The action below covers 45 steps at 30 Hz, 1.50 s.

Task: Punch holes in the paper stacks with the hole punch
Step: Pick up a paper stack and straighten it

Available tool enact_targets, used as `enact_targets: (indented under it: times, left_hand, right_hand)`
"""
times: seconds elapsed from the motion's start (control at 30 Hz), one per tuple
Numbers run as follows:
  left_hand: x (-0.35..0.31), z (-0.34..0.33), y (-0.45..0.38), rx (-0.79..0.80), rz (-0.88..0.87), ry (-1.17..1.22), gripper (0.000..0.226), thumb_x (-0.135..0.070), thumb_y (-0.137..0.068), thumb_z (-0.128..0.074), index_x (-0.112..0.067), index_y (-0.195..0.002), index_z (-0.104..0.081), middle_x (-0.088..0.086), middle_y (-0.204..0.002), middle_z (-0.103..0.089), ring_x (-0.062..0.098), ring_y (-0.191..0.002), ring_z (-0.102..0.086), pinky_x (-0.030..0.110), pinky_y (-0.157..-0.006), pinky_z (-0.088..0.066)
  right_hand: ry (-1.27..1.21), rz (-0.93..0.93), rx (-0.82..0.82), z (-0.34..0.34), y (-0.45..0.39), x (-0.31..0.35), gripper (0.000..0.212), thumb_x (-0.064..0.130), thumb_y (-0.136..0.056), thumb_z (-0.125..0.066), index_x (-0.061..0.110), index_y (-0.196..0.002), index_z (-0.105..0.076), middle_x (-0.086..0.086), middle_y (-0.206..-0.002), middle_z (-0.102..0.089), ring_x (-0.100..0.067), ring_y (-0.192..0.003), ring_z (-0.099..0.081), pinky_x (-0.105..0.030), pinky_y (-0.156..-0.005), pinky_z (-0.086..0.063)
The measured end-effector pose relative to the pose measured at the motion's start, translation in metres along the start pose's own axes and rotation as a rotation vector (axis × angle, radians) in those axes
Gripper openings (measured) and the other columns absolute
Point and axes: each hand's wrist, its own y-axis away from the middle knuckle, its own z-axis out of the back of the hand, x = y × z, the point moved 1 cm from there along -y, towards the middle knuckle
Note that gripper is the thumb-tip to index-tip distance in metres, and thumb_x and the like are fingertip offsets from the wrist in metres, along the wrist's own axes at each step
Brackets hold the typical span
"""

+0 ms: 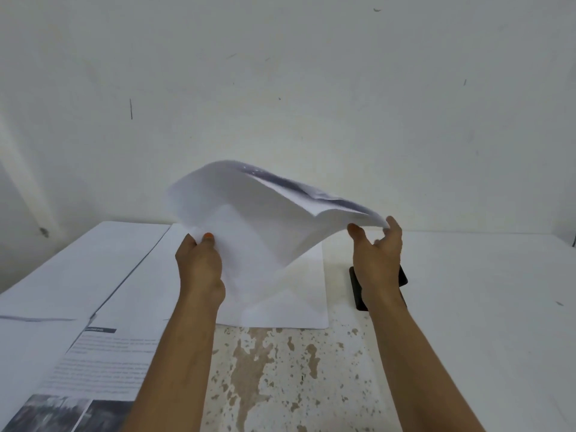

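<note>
Stack (249, 219) of thin white sheets held aloft at frame centre, bowed and twisted, printed side glimpsed dark along upper right fold; left hand (199, 263) pinching lower left corner, thumb on top, painted nail visible; right hand (378, 257) at right edge, thumb and fingers loosely spread under the sheets, supporting rather than clearly clamping; grip not fully resolvable. Probably lifted clear to square the edges or carry the stack toward the punch (358, 288), a dark, flat, hard-looking body lying on the table (467, 291) right of centre, mostly hidden behind right wrist; well below the stack, not touching it. Single white sheet (299, 300) flat on table beneath. More printed pages (103, 363) lower left, grey text and photographs, overlapping. Table surface white, paint flaked to brown patches at lower centre. Wall (280, 73) matt white, scuffed. No punching visible yet; holes not discernible.
</note>
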Motion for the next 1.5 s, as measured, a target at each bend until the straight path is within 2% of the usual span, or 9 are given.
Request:
enact_targets:
  times: [0.1, 0.27, 0.47, 0.63, 0.73, 0.9, 1.13, 1.27, 1.5]
  left_hand:
    - [0.003, -0.007, 0.002, -0.011, 0.032, -0.028, 0.016, -0.007, -0.099, -0.046, -0.018, -0.096, -0.058, -0.008, -0.085, -0.057, 0.015, -0.083, -0.054, 0.014, -0.071, -0.044]
    - [0.013, -0.021, 0.01, 0.002, 0.155, -0.143, 0.032, -0.003, -0.097, -0.043, -0.019, -0.07, -0.043, -0.002, -0.077, -0.045, 0.017, -0.067, -0.042, 0.019, -0.06, -0.042]
    - [0.016, -0.023, 0.02, -0.007, 0.177, -0.165, 0.031, -0.006, -0.098, -0.042, -0.022, -0.072, -0.049, -0.005, -0.076, -0.051, 0.012, -0.065, -0.045, 0.023, -0.053, -0.036]
    - [0.02, -0.022, 0.017, 0.068, 0.151, -0.318, 0.01, -0.011, -0.095, -0.051, -0.012, -0.104, -0.054, 0.005, -0.104, -0.057, 0.02, -0.084, -0.054, 0.031, -0.071, -0.046]
    - [0.021, -0.017, 0.012, -0.006, -0.056, -0.7, 0.082, -0.023, -0.085, -0.069, -0.01, -0.145, -0.016, 0.014, -0.144, -0.032, 0.035, -0.127, -0.04, 0.048, -0.103, -0.037]
    - [0.01, -0.014, 0.007, -0.047, -0.294, -1.054, 0.1, -0.035, -0.08, -0.073, -0.018, -0.15, -0.003, 0.008, -0.159, 0.0, 0.032, -0.145, -0.003, 0.055, -0.111, -0.013]
    - [0.005, -0.007, 0.0, 0.23, -0.066, -0.515, 0.069, -0.025, -0.089, -0.064, -0.022, -0.147, -0.028, -0.002, -0.142, -0.041, 0.02, -0.122, -0.047, 0.032, -0.093, -0.038]
    - [-0.001, -0.005, 0.002, 0.38, -0.077, -0.487, 0.019, -0.014, -0.093, -0.054, -0.027, -0.1, -0.066, -0.001, -0.107, -0.07, 0.022, -0.097, -0.065, 0.037, -0.088, -0.051]
    - [-0.004, -0.033, 0.035, 0.312, -0.419, -0.377, 0.029, -0.011, -0.101, -0.039, -0.03, -0.122, -0.047, -0.026, -0.109, -0.056, -0.017, -0.093, -0.054, 0.0, -0.08, -0.038]
  right_hand:
    - [-0.116, -0.184, 0.103, -0.008, 0.005, -0.001, 0.078, 0.035, -0.087, -0.071, 0.025, -0.149, -0.025, 0.0, -0.143, -0.044, -0.022, -0.126, -0.048, -0.039, -0.102, -0.042]
    - [-0.226, -0.374, 0.237, -0.022, 0.013, -0.01, 0.014, 0.023, -0.096, -0.06, 0.025, -0.105, -0.049, -0.003, -0.112, -0.059, -0.021, -0.096, -0.063, -0.029, -0.062, -0.058]
    - [-0.29, -0.369, 0.146, -0.022, 0.011, -0.014, 0.02, 0.009, -0.099, -0.052, 0.022, -0.113, -0.052, 0.001, -0.108, -0.061, -0.019, -0.094, -0.062, -0.025, -0.052, -0.057]
    - [-0.17, -0.299, 0.108, -0.016, 0.007, -0.018, 0.019, 0.012, -0.1, -0.05, 0.027, -0.112, -0.052, 0.006, -0.102, -0.06, -0.015, -0.089, -0.06, -0.026, -0.059, -0.055]
    - [-0.07, -0.272, 0.146, -0.006, 0.001, -0.017, 0.015, 0.013, -0.1, -0.049, 0.025, -0.108, -0.055, 0.004, -0.1, -0.062, -0.014, -0.087, -0.061, -0.025, -0.061, -0.053]
    - [0.014, -0.2, 0.276, 0.009, -0.005, -0.006, 0.012, 0.015, -0.099, -0.055, 0.022, -0.1, -0.065, -0.003, -0.104, -0.07, -0.019, -0.09, -0.067, -0.036, -0.081, -0.057]
    - [0.087, -0.088, 0.498, 0.019, 0.0, 0.022, 0.021, 0.018, -0.1, -0.052, 0.014, -0.116, -0.066, -0.003, -0.106, -0.074, -0.019, -0.092, -0.072, -0.035, -0.082, -0.058]
    - [0.101, 0.005, 0.456, 0.012, 0.004, 0.036, 0.02, 0.017, -0.101, -0.049, 0.021, -0.11, -0.067, 0.002, -0.103, -0.074, -0.016, -0.092, -0.071, -0.039, -0.087, -0.057]
    - [0.001, 0.316, 0.206, -0.014, 0.026, 0.042, 0.025, 0.018, -0.102, -0.044, 0.038, -0.091, -0.055, 0.017, -0.087, -0.066, -0.01, -0.084, -0.063, -0.026, -0.078, -0.055]
